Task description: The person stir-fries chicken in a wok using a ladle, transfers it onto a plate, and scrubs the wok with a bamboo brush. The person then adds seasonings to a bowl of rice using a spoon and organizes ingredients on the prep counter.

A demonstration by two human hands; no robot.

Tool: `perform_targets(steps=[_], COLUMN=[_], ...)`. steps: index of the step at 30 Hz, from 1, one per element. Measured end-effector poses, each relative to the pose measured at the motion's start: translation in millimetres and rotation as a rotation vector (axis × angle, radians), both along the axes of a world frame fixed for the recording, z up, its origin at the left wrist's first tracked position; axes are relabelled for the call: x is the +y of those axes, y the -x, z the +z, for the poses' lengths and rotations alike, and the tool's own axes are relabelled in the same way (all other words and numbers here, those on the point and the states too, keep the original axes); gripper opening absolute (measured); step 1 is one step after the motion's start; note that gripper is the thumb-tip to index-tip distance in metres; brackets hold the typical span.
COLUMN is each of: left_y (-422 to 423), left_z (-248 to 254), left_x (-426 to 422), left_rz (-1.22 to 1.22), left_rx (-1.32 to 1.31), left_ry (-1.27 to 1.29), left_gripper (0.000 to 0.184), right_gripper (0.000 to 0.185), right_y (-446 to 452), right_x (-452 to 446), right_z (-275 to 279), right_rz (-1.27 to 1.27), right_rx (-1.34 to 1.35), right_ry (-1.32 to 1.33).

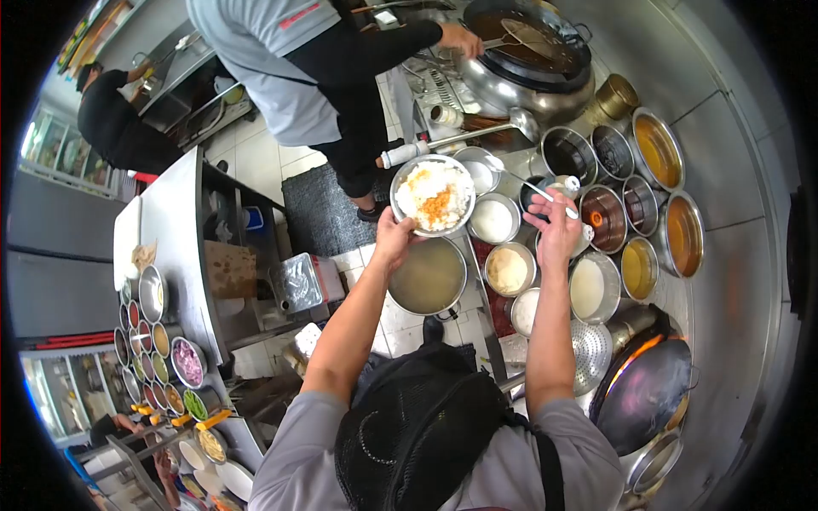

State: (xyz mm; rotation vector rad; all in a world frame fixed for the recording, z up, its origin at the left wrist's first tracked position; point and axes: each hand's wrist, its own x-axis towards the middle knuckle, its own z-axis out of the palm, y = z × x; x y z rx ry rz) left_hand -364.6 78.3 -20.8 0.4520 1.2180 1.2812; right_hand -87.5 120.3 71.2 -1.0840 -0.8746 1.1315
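My left hand (pixel 396 241) is closed on the rim of a metal bowl (pixel 394 207). White rice (pixel 422 189) fills it, with an orange seasoning or sauce on top. Between the fingers of my right hand (pixel 556 230) is a spoon (pixel 537 189) with a pale handle, its head pointing left towards a small bowl of white contents (pixel 479 176). Below that hand are a pot of white powder (pixel 494 220) and one of cream-coloured powder (pixel 509 268). A large pot of cloudy liquid (pixel 428 277) stands lower down, just beneath the rice bowl.
Several sauce pots (pixel 658 153) line the right wall. A hot wok (pixel 643 396) glows at its edge, lower right. A ladle (pixel 524 125) lies near a co-worker (pixel 281 68), who reaches over a large wok (pixel 528 47). Ingredient bowls (pixel 188 361) crowd the left counter (pixel 175 221).
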Motion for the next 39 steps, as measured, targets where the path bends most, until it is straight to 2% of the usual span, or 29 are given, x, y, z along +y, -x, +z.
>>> perform_targets(steps=[3,5,6,8,10,13,15,17,19,21,22,25,27,29,30,31,32,33,34,35,36,37,38,39], left_y=[1,11,20,51,87,162,226,281,330,382,398,459,492,515,524,534,568,590,577,643,698,695,656,624], left_z=[5,-3,-3,0,-1,-10,-2,1,8,7,17,7,3,4,1,-8,-38,-59,-34,-93,-127,-112,-99,-81], left_x=[-8,-19,-30,-55,-77,-111,-137,-149,-158,-167,-170,-169,-167,-160,-157,-154,-165,-168,-171,-174,-162,-149,-133,-134], left_rz=[0.023,0.134,0.188,0.314,0.445,0.685,0.642,0.811,0.989,1.068,1.096,1.265,1.313,1.374,1.394,1.382,1.253,1.045,0.754,0.599,0.415,0.332,0.332,0.387], left_rx=[-0.035,-0.045,-0.083,-0.153,-0.172,0.099,0.193,0.243,0.182,0.167,0.171,0.197,0.189,0.090,0.114,0.120,-0.096,0.072,0.478,0.624,1.095,0.915,0.634,0.430], left_ry=[-0.045,-0.027,-0.033,-0.050,-0.095,-0.066,-0.058,-0.015,-0.048,-0.094,-0.131,-0.132,-0.085,-0.147,-0.247,-0.342,-0.444,-0.518,-0.325,-0.397,-0.438,-0.398,-0.297,-0.160], left_gripper=[0.041,0.043,0.044,0.042,0.039,0.038,0.036,0.034,0.030,0.030,0.033,0.037,0.039,0.046,0.047,0.049,0.046,0.047,0.045,0.041,0.055,0.057,0.060,0.063], right_gripper=[0.039,0.037,0.035,0.040,0.049,0.060,0.061,0.061,0.069,0.075,0.072,0.067,0.062,0.056,0.052,0.049,0.048,0.042,0.044,0.043,0.043,0.042,0.042,0.042], right_y=[4,7,13,19,25,16,13,18,30,22,23,30,44,60,63,60,95,138,109,122,126,129,126,137], right_x=[10,31,44,61,58,36,27,27,25,29,26,-17,-58,-100,-115,-138,-154,-174,-186,-202,-214,-228,-245,-249], right_z=[-5,-41,-59,-87,-91,-91,-97,-90,-80,-88,-85,-68,-60,-52,-67,-78,-49,-8,-58,-39,-33,-40,-63,-48], right_rz=[-0.005,0.060,0.080,0.214,0.274,0.231,0.230,0.229,0.148,0.071,-0.006,-0.058,-0.044,0.136,0.205,0.240,0.354,0.389,0.495,0.561,0.637,0.698,0.679,0.746], right_rx=[-0.219,-0.399,-0.350,-0.458,-0.425,-0.457,-0.407,-0.353,-0.299,-0.356,-0.452,-0.655,-0.647,-0.681,-0.671,-0.661,-0.706,-0.795,-0.981,-1.003,-1.114,-1.124,-1.156,-1.096], right_ry=[0.015,-0.010,0.043,0.125,0.268,0.296,0.309,0.297,0.413,0.462,0.461,0.211,0.181,0.270,0.297,0.335,0.446,0.472,0.355,0.242,0.159,0.196,0.111,0.212])
